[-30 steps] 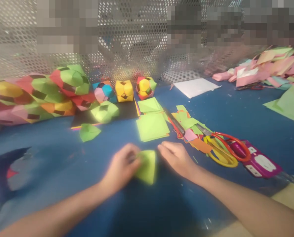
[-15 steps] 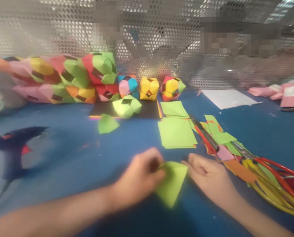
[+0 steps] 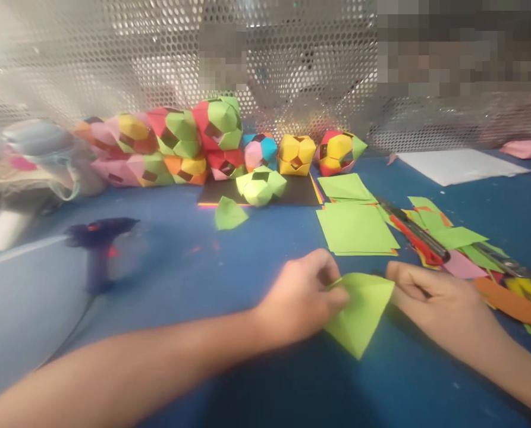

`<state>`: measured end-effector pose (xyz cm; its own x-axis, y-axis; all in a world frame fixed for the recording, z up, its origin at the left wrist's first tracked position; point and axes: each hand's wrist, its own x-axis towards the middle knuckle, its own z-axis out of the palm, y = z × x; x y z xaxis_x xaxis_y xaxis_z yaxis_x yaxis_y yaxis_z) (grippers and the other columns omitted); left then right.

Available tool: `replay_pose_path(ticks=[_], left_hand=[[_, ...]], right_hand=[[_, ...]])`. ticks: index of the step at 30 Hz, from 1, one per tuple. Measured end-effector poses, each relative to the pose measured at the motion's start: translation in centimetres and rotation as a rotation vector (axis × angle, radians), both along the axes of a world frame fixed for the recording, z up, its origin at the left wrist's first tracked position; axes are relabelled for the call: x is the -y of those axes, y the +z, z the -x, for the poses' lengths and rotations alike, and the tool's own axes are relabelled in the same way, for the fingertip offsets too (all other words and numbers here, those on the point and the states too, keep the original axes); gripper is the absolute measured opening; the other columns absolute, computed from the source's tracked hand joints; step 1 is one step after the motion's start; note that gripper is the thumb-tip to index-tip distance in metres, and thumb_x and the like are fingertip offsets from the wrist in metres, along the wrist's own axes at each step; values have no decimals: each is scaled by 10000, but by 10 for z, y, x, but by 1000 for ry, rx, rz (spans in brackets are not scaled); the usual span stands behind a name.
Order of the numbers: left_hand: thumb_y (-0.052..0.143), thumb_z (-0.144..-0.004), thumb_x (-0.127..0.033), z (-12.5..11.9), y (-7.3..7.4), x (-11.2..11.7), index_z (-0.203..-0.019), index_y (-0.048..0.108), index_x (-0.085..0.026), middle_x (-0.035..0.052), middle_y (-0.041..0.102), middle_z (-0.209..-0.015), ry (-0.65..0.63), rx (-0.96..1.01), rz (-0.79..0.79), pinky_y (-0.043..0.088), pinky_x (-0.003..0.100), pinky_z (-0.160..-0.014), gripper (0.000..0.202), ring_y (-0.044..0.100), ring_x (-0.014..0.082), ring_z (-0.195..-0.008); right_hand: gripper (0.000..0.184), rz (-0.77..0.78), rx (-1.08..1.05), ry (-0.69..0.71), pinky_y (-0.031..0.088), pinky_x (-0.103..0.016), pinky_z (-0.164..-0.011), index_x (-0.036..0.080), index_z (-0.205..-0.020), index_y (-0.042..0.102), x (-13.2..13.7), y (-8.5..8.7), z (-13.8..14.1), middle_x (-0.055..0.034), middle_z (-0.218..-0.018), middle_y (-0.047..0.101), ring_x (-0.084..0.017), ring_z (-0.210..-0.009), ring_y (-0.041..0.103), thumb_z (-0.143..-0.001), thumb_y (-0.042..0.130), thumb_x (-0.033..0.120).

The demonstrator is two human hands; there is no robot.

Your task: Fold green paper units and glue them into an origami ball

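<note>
A folded green paper piece lies on the blue table between my hands. My left hand pinches its left corner with closed fingers. My right hand rests at its right corner, fingers curled against the paper's edge. A stack of green paper squares lies just beyond my hands. A small folded green piece and a green paper ball sit further back.
Several coloured paper balls line the perforated metal screen. A dark glue gun stands at the left. A red utility knife, paper scraps and scissors lie at the right, with a white sheet behind.
The view has swung left, so everything sits further right in the picture. My hands keep hold of the green piece, which has turned slightly.
</note>
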<state>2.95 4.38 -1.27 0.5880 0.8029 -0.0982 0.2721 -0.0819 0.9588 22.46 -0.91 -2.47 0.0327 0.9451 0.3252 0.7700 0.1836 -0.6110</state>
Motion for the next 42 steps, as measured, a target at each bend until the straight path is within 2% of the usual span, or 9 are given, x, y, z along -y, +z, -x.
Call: replay_pose_path(ticks=[5,8,12,20,24,29,35,39,42], left_hand=[[554,-673,-202,-2,-4,0,-698,453,-189,-47,460,-587,12,19,-33,312,202,-459,105,389,79,-527],[543,-669,-188,-2,-4,0,-689,449,-189,-54,440,-573,20,13,-78,301,194,-453,96,380,75,-516],[526,-664,-163,-3,-2,-1,-683,458,-184,-58,431,-568,29,-10,-170,297,191,-455,74,371,73,-511],[516,-654,-168,-5,-7,-9,-660,474,-175,-52,451,-584,68,10,-309,315,201,-483,43,401,89,-538],[541,-658,-197,-6,-7,-13,-638,469,-170,-56,459,-575,179,73,-273,327,202,-491,80,427,94,-546],[593,-657,-240,-5,-10,-19,-657,490,-167,-54,512,-579,275,227,-173,354,205,-491,126,478,97,-534],[663,-601,-288,-3,-17,-27,-693,513,-156,-33,563,-575,339,359,-60,410,229,-497,220,517,111,-505],[697,-553,-288,-3,-14,-28,-667,517,-160,-29,565,-553,352,365,3,414,232,-484,249,527,122,-497],[705,-529,-274,-3,-10,-27,-641,532,-157,-19,577,-542,388,366,-6,418,234,-467,238,535,132,-490]], right_hand=[[359,-64,49,46,276,-230,-405,225,-560,169,-1,1,4,37,-472,246,-121,-411,314,-745,477,236],[348,-125,50,81,261,-228,-404,226,-573,158,-2,0,7,51,-490,213,-108,-419,281,-739,464,216],[354,-165,54,109,229,-229,-405,221,-572,147,-3,2,10,64,-498,196,-88,-434,221,-742,458,205],[352,-215,-9,111,195,-219,-437,223,-537,183,-10,-1,11,78,-487,197,-73,-463,212,-747,465,224],[315,-201,-4,163,205,-219,-454,223,-522,190,-16,-5,13,80,-472,199,-75,-462,216,-705,436,152],[291,-213,51,309,275,-216,-504,207,-516,277,-28,-6,19,63,-505,320,-84,-505,307,-705,495,169],[324,-322,13,281,260,-229,-512,222,-528,186,-38,-6,29,62,-515,262,-88,-505,278,-720,429,127],[341,-331,8,298,249,-225,-492,222,-507,192,-37,-4,30,67,-497,265,-81,-489,277,-698,462,140],[352,-354,-20,263,236,-223,-485,222,-515,175,-32,3,32,72,-496,227,-76,-482,250,-728,448,157]])
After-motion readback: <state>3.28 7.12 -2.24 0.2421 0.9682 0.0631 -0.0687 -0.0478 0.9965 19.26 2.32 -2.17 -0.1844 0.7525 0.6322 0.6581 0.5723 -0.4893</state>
